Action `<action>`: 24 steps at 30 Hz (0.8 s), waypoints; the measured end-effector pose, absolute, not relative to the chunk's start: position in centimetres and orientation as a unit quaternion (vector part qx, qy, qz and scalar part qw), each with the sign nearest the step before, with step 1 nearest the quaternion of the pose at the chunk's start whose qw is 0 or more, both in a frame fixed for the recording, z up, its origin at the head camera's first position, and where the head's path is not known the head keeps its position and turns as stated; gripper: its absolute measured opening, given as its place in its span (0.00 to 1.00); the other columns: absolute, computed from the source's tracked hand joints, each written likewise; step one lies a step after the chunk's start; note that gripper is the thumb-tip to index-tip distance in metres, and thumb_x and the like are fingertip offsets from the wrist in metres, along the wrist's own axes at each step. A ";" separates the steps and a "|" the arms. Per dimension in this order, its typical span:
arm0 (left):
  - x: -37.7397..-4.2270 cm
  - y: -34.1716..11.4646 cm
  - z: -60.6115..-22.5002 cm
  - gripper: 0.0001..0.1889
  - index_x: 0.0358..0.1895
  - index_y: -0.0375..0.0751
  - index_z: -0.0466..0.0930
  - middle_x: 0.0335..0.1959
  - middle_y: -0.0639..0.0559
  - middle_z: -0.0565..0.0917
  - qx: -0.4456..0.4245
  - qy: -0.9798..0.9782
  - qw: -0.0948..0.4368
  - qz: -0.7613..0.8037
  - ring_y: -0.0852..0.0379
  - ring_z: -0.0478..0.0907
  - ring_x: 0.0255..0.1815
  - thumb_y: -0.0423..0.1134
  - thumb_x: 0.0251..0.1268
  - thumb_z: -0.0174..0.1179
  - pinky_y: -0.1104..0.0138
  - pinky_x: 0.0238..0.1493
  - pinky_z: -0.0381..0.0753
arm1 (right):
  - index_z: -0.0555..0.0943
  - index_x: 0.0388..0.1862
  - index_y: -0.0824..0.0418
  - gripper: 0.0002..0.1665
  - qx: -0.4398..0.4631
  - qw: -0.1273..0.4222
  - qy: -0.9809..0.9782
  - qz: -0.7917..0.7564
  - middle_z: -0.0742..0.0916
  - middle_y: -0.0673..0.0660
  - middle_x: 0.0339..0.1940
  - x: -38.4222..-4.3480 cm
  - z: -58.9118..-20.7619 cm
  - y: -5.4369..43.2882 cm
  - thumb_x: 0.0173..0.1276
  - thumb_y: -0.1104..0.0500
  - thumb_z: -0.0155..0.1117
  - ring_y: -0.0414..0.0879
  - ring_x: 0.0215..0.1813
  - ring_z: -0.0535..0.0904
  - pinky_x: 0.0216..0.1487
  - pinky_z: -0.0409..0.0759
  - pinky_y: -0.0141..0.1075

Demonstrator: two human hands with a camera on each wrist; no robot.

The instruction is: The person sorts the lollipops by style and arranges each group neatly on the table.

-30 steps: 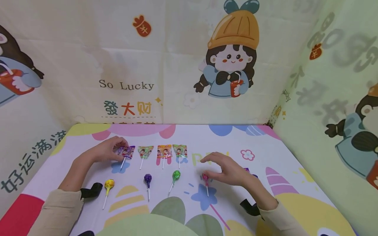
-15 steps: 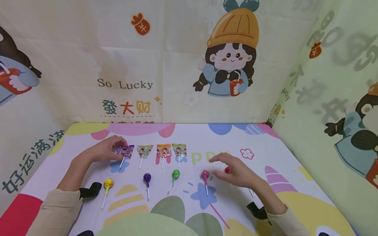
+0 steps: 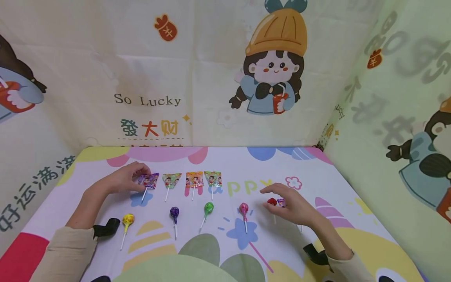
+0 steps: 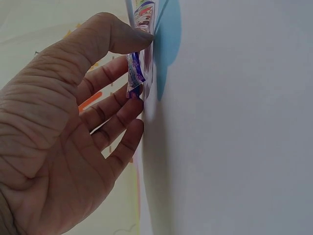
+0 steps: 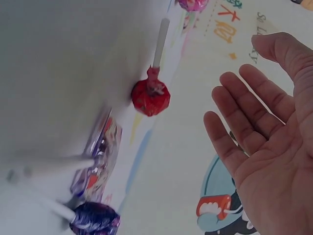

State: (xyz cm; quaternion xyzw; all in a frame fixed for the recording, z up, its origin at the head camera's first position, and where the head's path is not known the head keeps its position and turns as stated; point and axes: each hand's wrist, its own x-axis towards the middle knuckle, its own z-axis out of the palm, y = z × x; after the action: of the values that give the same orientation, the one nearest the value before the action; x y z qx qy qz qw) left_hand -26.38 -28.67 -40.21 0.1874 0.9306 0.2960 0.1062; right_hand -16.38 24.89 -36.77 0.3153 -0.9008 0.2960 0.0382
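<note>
While my left hand point(image 3: 124, 181) pinches the purple flat-wrapped lollipop point(image 3: 149, 181) against the worktop point(image 3: 317, 188) at the far left, thumb and fingers curled on the wrapper, my right hand point(image 3: 289, 203) hovers at the right with fingers relaxed and spread, gripping nothing. Directly beside its fingertips lies a red ball lollipop point(image 3: 271, 202), with a small flat wrapped lollipop point(image 3: 280, 202) just to its right. Three more flat-wrapped lollipops point(image 3: 194, 180) continue the far row rightward. On the near row lie yellow point(image 3: 128, 219), purple point(image 3: 174, 212), green point(image 3: 208, 206) and pink point(image 3: 243, 207) ball lollipops.
</note>
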 end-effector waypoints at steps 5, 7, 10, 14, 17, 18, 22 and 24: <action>-26.3 -28.6 -40.2 0.26 0.55 0.37 0.76 0.54 0.41 0.78 0.186 0.930 0.108 0.297 0.40 0.73 0.57 0.38 0.55 0.75 0.39 0.65 0.73 | 0.82 0.58 0.55 0.24 0.300 0.036 -0.905 0.298 0.88 0.55 0.54 -16.1 -36.8 25.8 0.63 0.62 0.76 0.54 0.56 0.83 0.57 0.83 0.54; -26.3 -28.6 -40.1 0.26 0.55 0.37 0.76 0.54 0.41 0.78 0.186 0.931 0.108 0.295 0.40 0.73 0.57 0.39 0.55 0.75 0.39 0.65 0.73 | 0.82 0.58 0.57 0.24 0.294 0.033 -0.908 0.297 0.87 0.55 0.55 -16.0 -36.9 26.2 0.63 0.62 0.76 0.54 0.58 0.83 0.57 0.83 0.55; -26.3 -28.6 -40.1 0.26 0.55 0.37 0.76 0.54 0.40 0.78 0.187 0.931 0.107 0.294 0.40 0.73 0.56 0.39 0.55 0.75 0.39 0.65 0.73 | 0.82 0.58 0.59 0.25 0.290 0.031 -0.911 0.293 0.87 0.55 0.56 -15.9 -37.1 26.8 0.63 0.61 0.76 0.54 0.59 0.82 0.58 0.82 0.55; -26.3 -28.6 -40.2 0.26 0.56 0.37 0.76 0.54 0.41 0.78 0.187 0.931 0.108 0.294 0.40 0.73 0.56 0.39 0.55 0.75 0.38 0.65 0.73 | 0.82 0.59 0.60 0.25 0.289 0.033 -0.913 0.287 0.87 0.55 0.56 -15.7 -37.4 27.6 0.64 0.59 0.76 0.53 0.59 0.82 0.60 0.82 0.50; -26.3 -28.7 -40.2 0.26 0.56 0.37 0.76 0.53 0.41 0.78 0.188 0.931 0.107 0.295 0.40 0.73 0.56 0.39 0.55 0.75 0.39 0.65 0.73 | 0.82 0.59 0.61 0.25 0.290 0.038 -0.913 0.283 0.87 0.55 0.56 -15.5 -37.7 28.0 0.64 0.60 0.76 0.52 0.59 0.82 0.61 0.82 0.46; -26.4 -28.7 -40.3 0.26 0.56 0.37 0.76 0.54 0.41 0.78 0.189 0.931 0.107 0.295 0.40 0.73 0.56 0.39 0.55 0.75 0.39 0.65 0.73 | 0.82 0.59 0.61 0.25 0.290 0.040 -0.914 0.282 0.87 0.55 0.56 -15.5 -37.8 28.2 0.64 0.60 0.76 0.52 0.59 0.82 0.61 0.82 0.45; -26.4 -28.8 -40.3 0.26 0.56 0.37 0.76 0.54 0.41 0.78 0.189 0.930 0.106 0.296 0.40 0.73 0.56 0.39 0.55 0.75 0.39 0.64 0.73 | 0.82 0.58 0.61 0.25 0.288 0.050 -0.917 0.273 0.87 0.54 0.55 -15.2 -38.0 28.6 0.63 0.61 0.76 0.53 0.58 0.83 0.59 0.83 0.45; -26.4 -28.8 -40.3 0.26 0.56 0.37 0.76 0.54 0.41 0.78 0.190 0.930 0.107 0.296 0.40 0.73 0.56 0.39 0.55 0.75 0.38 0.64 0.73 | 0.82 0.58 0.61 0.25 0.288 0.055 -0.918 0.266 0.87 0.54 0.55 -15.1 -38.1 28.7 0.62 0.61 0.77 0.52 0.57 0.83 0.58 0.83 0.46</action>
State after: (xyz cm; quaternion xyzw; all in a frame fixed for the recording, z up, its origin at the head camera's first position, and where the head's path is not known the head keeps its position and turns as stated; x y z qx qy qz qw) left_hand -26.38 -28.77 -40.30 0.1902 0.9300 0.2959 0.1070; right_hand -15.13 28.74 -38.07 0.2877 -0.9184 0.2661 0.0553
